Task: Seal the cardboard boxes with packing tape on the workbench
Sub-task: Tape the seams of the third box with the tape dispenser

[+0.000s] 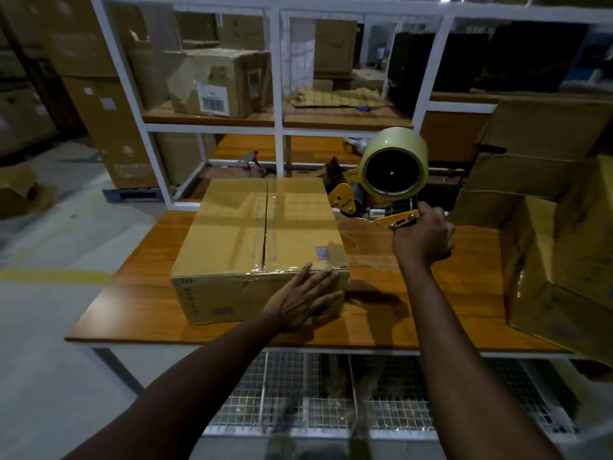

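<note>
Wooden table is carrying a closed cardboard box. My left hand is pressing flat, fingers spread, on its near side; my right hand is gripping the tape dispenser.

Left arm: your forearm reaches in from the lower left, across the near edge of the workbench. Your left hand lies flat, fingers straight and slightly spread, palm against the near side of the box, fingertips at its top edge. Right arm: your forearm extends over the near edge. Your right hand is fisted round the handle of the tape dispenser, knuckles facing you.
</note>
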The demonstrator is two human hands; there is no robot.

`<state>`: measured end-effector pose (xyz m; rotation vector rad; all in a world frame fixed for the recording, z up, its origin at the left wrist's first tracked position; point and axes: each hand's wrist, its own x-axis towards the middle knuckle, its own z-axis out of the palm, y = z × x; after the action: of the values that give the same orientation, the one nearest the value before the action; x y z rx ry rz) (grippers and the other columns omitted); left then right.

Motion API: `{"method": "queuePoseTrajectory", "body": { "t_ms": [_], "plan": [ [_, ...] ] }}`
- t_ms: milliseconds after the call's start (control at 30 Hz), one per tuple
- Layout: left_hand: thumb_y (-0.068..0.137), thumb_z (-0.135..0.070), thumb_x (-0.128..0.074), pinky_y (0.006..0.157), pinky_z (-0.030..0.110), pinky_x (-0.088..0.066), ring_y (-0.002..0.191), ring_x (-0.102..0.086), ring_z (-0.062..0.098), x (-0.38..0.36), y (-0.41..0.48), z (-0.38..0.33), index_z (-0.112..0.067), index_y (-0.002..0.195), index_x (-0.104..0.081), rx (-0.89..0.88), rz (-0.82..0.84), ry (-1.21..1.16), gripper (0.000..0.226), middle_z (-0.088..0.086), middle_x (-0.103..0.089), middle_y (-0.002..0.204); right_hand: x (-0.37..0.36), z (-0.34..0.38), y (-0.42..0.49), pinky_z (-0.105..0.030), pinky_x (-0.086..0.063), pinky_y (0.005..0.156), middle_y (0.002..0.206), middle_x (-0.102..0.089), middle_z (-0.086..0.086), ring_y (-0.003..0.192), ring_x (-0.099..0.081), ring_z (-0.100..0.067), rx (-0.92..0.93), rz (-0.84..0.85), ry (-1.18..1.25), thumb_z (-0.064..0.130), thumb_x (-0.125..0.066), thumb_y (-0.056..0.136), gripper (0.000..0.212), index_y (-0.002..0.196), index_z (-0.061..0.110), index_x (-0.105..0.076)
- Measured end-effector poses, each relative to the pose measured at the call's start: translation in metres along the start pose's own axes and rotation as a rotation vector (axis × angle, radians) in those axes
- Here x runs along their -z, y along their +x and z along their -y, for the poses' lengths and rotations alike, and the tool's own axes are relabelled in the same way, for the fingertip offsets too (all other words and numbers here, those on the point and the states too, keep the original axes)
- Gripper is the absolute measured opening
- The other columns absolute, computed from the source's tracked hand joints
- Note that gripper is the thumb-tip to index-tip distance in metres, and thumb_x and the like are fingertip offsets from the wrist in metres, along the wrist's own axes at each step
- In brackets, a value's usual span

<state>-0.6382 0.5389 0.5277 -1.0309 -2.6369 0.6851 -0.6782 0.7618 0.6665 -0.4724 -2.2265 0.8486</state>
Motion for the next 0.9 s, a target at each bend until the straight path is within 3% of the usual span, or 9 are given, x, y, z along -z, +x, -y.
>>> {"method": "queuePoseTrajectory", "body": {
  "t_ms": [133, 200, 267, 367, 467, 533, 633, 700, 900],
  "plan": [
    [0.097, -0.058, 0.009, 0.115, 0.067, -0.007, 0.147, -0.007, 0.048, 0.000, 0.008, -0.022, -0.025, 0.154, -0.024, 0.042, 0.011, -0.127, 0.074, 0.015, -0.019, 0.162, 0.002, -0.012, 0.015, -0.045, -0.035, 0.091, 0.110, -0.059, -0.010, 0.109, -0.047, -0.039, 0.013, 0.018, 0.021, 0.020, -0.059, 0.094, 0.010, 0.099, 0.018, -0.067],
    [0.098, -0.059, -0.011, 0.111, 0.069, -0.022, 0.143, -0.025, 0.049, 0.007, 0.011, -0.031, -0.019, 0.139, -0.045, 0.072, -0.076, -0.201, 0.067, 0.017, -0.046, 0.147, 0.001, -0.016, 0.023, -0.045, -0.035, 0.091, 0.110, -0.058, -0.010, 0.109, -0.047, -0.039, 0.016, 0.029, 0.019, 0.019, -0.059, 0.094, 0.009, 0.098, 0.018, -0.067],
    [0.090, -0.057, -0.035, 0.108, 0.060, -0.035, 0.135, -0.039, 0.042, 0.018, 0.020, -0.036, -0.017, 0.125, -0.053, 0.235, -0.186, -0.313, 0.056, 0.019, -0.056, 0.130, -0.001, -0.021, 0.031, -0.045, -0.035, 0.090, 0.108, -0.058, -0.010, 0.108, -0.048, -0.039, 0.019, 0.043, 0.032, 0.019, -0.059, 0.093, 0.008, 0.096, 0.018, -0.066],
    [0.079, -0.064, -0.049, 0.104, 0.049, -0.035, 0.126, -0.043, 0.031, 0.037, 0.048, -0.042, -0.019, 0.127, -0.050, 0.655, -0.237, -0.518, 0.066, 0.015, -0.046, 0.134, -0.007, -0.026, 0.043, -0.046, -0.035, 0.090, 0.107, -0.058, -0.010, 0.107, -0.048, -0.040, 0.010, 0.054, 0.055, 0.021, -0.058, 0.093, 0.007, 0.092, 0.018, -0.065],
    [0.074, -0.082, -0.043, 0.115, 0.059, -0.009, 0.147, -0.017, 0.035, 0.044, 0.080, -0.047, -0.019, 0.144, -0.032, 0.871, 0.005, -0.636, 0.095, 0.017, -0.025, 0.156, -0.011, -0.030, 0.050, -0.046, -0.034, 0.088, 0.106, -0.058, -0.010, 0.106, -0.048, -0.040, 0.006, 0.065, 0.085, 0.025, -0.058, 0.094, 0.010, 0.089, 0.018, -0.064],
    [0.074, -0.083, -0.037, 0.115, 0.062, -0.004, 0.149, -0.011, 0.037, 0.044, 0.096, -0.049, -0.017, 0.148, -0.028, 0.944, 0.103, -0.624, 0.099, 0.016, -0.021, 0.159, -0.012, -0.032, 0.054, -0.047, -0.034, 0.088, 0.107, -0.057, -0.010, 0.106, -0.047, -0.039, 0.012, 0.085, 0.098, 0.026, -0.057, 0.095, 0.012, 0.089, 0.018, -0.064],
    [0.086, -0.067, -0.049, 0.110, 0.054, -0.024, 0.137, -0.033, 0.031, 0.040, 0.095, -0.043, -0.021, 0.138, -0.042, 0.972, -0.009, -0.544, 0.070, 0.010, -0.039, 0.147, -0.014, -0.035, 0.060, -0.047, -0.034, 0.088, 0.107, -0.057, -0.010, 0.107, -0.046, -0.039, 0.032, 0.104, 0.088, 0.023, -0.059, 0.094, 0.008, 0.091, 0.019, -0.065],
    [0.090, -0.058, -0.054, 0.099, 0.045, -0.034, 0.127, -0.042, 0.026, 0.033, 0.082, -0.031, -0.026, 0.135, -0.045, 0.890, -0.038, -0.481, 0.056, 0.003, -0.043, 0.144, -0.017, -0.036, 0.064, -0.047, -0.033, 0.088, 0.108, -0.057, -0.010, 0.107, -0.046, -0.040, 0.036, 0.125, 0.091, 0.022, -0.059, 0.094, 0.008, 0.093, 0.019, -0.066],
    [0.098, -0.039, -0.049, 0.099, 0.042, -0.034, 0.132, -0.041, 0.026, 0.027, 0.060, -0.003, -0.034, 0.150, -0.035, 0.699, 0.069, -0.433, 0.054, -0.004, -0.033, 0.157, -0.023, -0.035, 0.063, -0.045, -0.030, 0.084, 0.114, -0.058, -0.011, 0.110, -0.046, -0.042, 0.030, 0.162, 0.117, 0.024, -0.057, 0.095, 0.013, 0.099, 0.016, -0.066]
  ]
}}
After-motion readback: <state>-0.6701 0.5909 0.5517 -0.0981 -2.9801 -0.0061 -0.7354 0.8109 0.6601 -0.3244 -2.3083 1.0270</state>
